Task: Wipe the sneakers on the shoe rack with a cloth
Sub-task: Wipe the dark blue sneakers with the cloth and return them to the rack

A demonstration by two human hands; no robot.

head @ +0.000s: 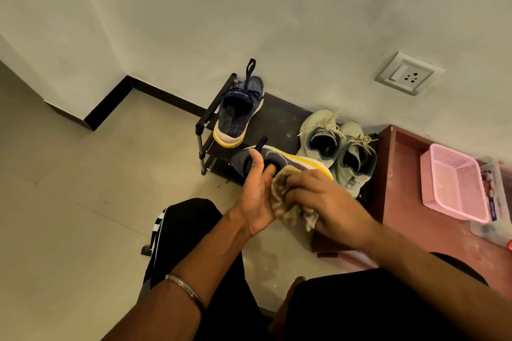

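- The left hand grips a navy sneaker at its heel end, thumb up along the back, fingers curled into the collar; the shoe lies on its side, yellow-and-white sole toward three o'clock, held just off the front edge of the shoe rack
- The right hand clutches a mottled beige cloth, fingers curled over it; the cloth is bunched against the shoe's side near the sole, touching the left palm
- A second navy sneaker stands on the rack's top shelf at eleven o'clock from the hands, heel toward the person, its heel overhanging the front edge
- A pair of pale green sneakers sits on the same shelf at two o'clock from the hands, side by side and touching, laces loose
- A reddish bench stands at three o'clock beside the rack; a pink basket rests on it
- A wall socket is set in the wall at one o'clock; a bangle circles the left forearm
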